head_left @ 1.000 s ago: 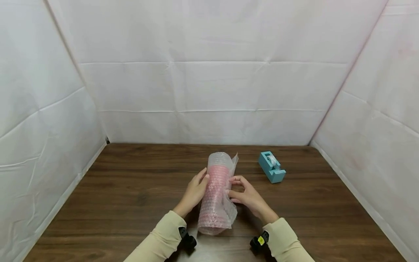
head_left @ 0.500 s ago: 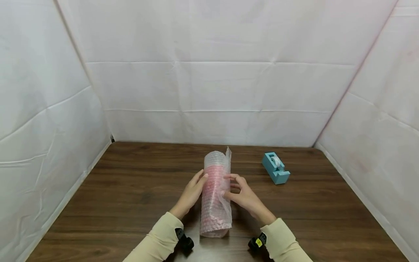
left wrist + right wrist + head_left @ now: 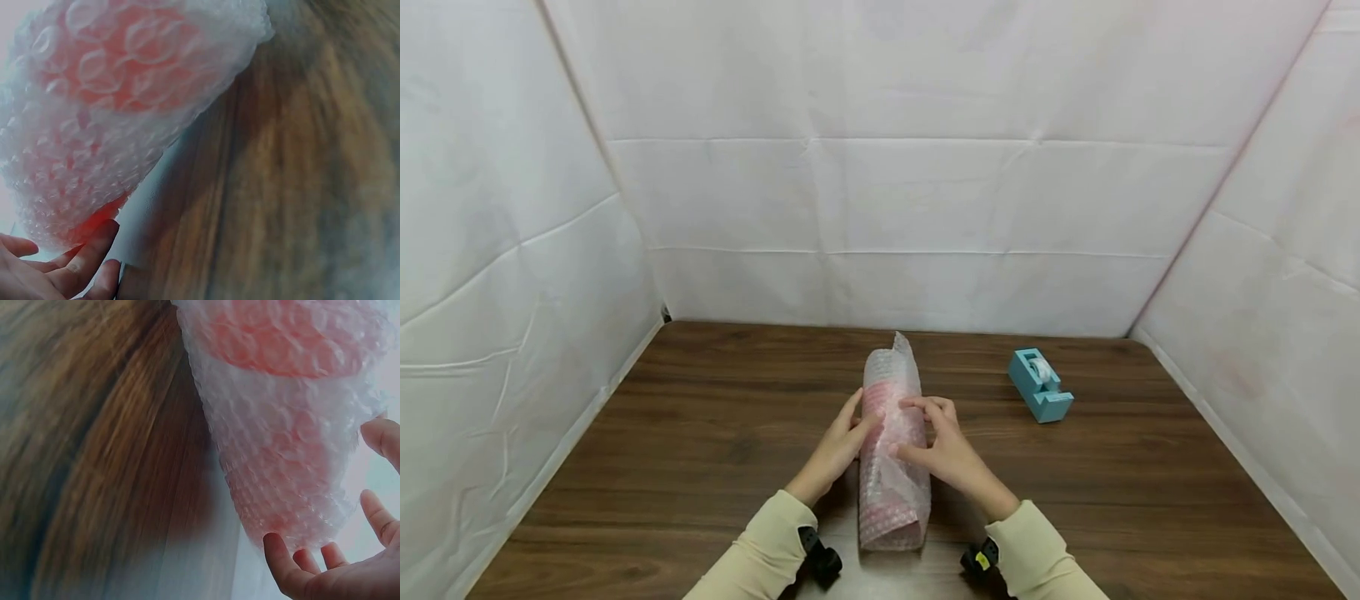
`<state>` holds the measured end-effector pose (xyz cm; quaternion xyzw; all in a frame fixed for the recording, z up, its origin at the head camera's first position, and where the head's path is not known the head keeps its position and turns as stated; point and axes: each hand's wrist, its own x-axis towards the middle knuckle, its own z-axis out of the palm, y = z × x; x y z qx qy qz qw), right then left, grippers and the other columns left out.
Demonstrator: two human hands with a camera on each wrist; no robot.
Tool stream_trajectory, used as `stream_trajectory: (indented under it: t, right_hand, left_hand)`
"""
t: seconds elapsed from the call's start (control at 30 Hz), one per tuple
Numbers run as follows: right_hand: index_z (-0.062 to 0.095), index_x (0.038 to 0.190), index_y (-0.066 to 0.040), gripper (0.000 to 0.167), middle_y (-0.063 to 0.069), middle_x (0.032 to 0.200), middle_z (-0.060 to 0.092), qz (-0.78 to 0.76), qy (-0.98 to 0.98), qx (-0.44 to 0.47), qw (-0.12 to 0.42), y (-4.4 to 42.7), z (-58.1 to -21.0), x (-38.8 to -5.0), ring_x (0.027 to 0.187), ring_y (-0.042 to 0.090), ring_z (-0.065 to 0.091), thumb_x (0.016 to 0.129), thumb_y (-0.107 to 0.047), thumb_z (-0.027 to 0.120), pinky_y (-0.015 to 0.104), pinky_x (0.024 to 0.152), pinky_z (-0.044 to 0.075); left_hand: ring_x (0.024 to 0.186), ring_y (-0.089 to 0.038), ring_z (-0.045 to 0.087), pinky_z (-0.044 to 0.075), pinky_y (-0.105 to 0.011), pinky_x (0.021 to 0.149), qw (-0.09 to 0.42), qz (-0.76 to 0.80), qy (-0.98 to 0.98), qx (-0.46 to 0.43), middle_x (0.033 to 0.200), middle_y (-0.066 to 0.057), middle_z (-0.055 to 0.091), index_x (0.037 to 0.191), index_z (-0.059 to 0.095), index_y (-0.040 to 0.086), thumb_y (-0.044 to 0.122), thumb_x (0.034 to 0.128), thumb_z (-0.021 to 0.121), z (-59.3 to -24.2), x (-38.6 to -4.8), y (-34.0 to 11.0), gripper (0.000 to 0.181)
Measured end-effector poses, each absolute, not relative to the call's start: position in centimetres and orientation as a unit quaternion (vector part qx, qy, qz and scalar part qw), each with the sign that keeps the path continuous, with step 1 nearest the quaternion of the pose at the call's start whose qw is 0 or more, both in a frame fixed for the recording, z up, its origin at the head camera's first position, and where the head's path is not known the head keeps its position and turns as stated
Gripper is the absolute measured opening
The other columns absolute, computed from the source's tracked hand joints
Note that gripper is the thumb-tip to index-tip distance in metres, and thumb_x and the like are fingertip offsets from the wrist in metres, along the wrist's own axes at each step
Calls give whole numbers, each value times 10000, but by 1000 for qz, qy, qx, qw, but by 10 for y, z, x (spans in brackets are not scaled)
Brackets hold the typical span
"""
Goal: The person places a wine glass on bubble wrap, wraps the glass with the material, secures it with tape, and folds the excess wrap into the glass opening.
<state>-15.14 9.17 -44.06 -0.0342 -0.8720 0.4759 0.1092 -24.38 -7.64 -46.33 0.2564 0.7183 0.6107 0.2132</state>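
A pinkish-red cylinder wrapped in bubble wrap [image 3: 891, 500] lies lengthwise on the wooden table, its near end towards me. The wrap blurs what the cylinder is. From the left, my left hand [image 3: 831, 454] holds the roll, thumb on top; its other fingers [image 3: 87, 259] bend in at the side in the left wrist view. My right hand [image 3: 951, 458] grips the right side, thumb and forefinger on the wrap's loose edge over the top. In the right wrist view, several of its fingers [image 3: 281, 565] curl against the lower side. A pointed corner of wrap sticks up at the far end.
A light blue tape dispenser [image 3: 1041, 387] with a roll of tape stands on the table [image 3: 737, 400] to the right, beyond my right hand. White cloth walls [image 3: 880, 192] enclose the table at the back and both sides.
My right hand has moved left, bringing the loose edge of the bubble wrap over the roll's top. The wrap now lies closer round it. My left hand stays at the left side.
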Motion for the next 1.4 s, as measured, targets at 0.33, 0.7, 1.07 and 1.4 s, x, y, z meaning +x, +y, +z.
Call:
stream_trajectory:
  t: [0.33,0.7,1.07,1.4]
  right_hand:
    - [521,1317,-199,615,210,1335,300,416,-896,-5,153,79,-444,-150,1218,398,303,764,-162,787,585,894,396]
    - [482,1354,-161,674,217,1326,301,413,-894,10,173,76,-446,-148,1198,402,309,761,-203,800,607,874,403]
    - [425,1422,-173,759,183,1416,247,431,-891,-13,139,79,-446,-147,1282,394,263,771,-236,808,624,965,356]
    - [337,1492,-236,811,191,1480,188,472,-874,-19,116,83,-447,-146,1257,383,400,810,-261,776,542,997,416]
  left_hand:
    - [1086,-297,570,496,-419,849,219,592,735,246,1298,-234,515,1532,170,137,521,886,592,-466,-243,-77,862]
    - [1067,-299,576,494,-432,852,230,601,729,234,1296,-239,500,1530,170,136,489,872,618,-466,-243,-78,871]
    - [1063,-295,582,503,-430,841,236,602,727,231,1300,-236,501,1529,167,133,471,870,619,-467,-242,-79,868]
    - [1076,-304,581,510,-442,845,236,611,722,222,1316,-235,492,1526,189,141,445,868,640,-465,-240,-80,854]
